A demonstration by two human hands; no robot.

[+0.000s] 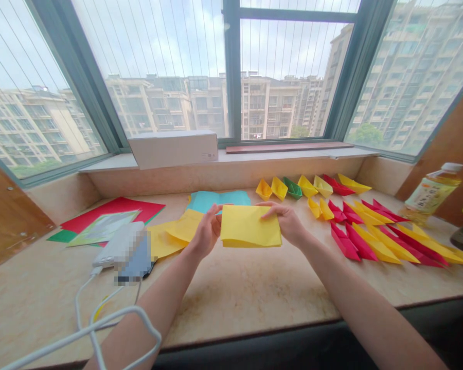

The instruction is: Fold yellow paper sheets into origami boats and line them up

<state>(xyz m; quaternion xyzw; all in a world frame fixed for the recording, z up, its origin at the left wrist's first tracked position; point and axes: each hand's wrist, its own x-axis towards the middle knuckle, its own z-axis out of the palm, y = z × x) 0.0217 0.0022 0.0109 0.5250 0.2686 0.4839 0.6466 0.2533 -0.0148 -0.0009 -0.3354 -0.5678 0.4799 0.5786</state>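
Observation:
A folded yellow sheet of paper [247, 228] is held up above the counter between both hands. My left hand [209, 231] pinches its left edge. At its upper right, my right hand [287, 221] grips it, with a finger lying across the front face. The lower edge shows more than one layer, slightly apart. Just behind lies a light blue sheet [219, 199], and left of my left hand are loose yellow sheets [170, 237]. Folded paper boats in yellow [280, 188], green [292, 188] and red [337, 185] stand in rows on the right.
Red sheets [100, 208], a white power bank [119, 244] and a blurred phone [135, 257] lie at left. A white cable [81, 329] loops in front. A white box [173, 150] sits on the window ledge. At right stands a drink bottle [432, 192].

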